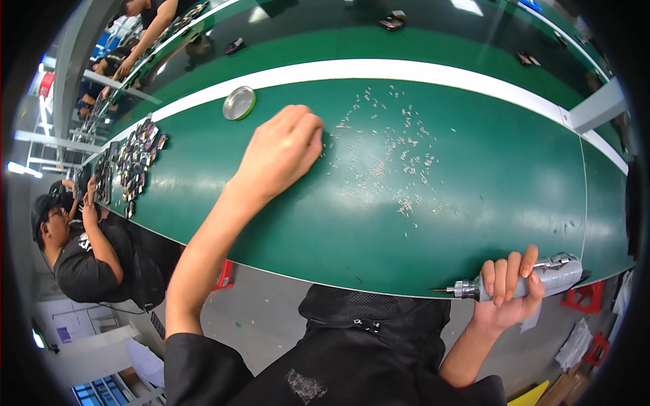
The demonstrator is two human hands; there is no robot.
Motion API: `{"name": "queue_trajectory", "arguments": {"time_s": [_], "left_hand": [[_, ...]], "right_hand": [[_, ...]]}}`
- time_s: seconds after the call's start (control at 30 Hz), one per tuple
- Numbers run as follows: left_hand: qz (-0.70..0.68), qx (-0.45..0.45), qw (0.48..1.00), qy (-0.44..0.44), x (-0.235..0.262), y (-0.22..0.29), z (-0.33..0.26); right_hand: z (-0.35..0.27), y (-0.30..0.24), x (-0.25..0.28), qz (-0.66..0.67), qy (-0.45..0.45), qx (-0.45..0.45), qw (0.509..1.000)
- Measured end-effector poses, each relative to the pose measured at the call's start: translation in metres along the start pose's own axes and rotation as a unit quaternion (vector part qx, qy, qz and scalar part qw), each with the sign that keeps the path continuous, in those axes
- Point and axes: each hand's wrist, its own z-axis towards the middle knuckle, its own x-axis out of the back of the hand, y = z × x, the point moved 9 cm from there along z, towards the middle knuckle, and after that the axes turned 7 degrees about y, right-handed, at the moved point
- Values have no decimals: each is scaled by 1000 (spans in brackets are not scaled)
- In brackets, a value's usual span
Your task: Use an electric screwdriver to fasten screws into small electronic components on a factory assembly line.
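My left hand is over the green worktop, its fingers curled closed beside the left side of a scatter of tiny silvery screw-like pieces. What it may hold is hidden. At the table's near right edge, my right hand is wrapped around a grey power screwdriver. The tool lies sideways, its thin bit pointing left along the edge. A shallow round metal tin with a green rim stands beyond my left hand.
A heap of small dark devices covers the table's left end, near a seated person in black. Past the white rail runs a dark green conveyor carrying a few parts. A metal post rises at right; red stools stand below.
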Motion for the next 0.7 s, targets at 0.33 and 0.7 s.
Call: {"name": "queue_trajectory", "arguments": {"time_s": [0.33,0.7], "left_hand": [[-156,183,969,47,20,43,-30],[-681,355,629,118,-11,113,-82]], "right_hand": [[9,13,-26,12,-28,-9,999],[14,33,-89,109,-55,12,992]]}}
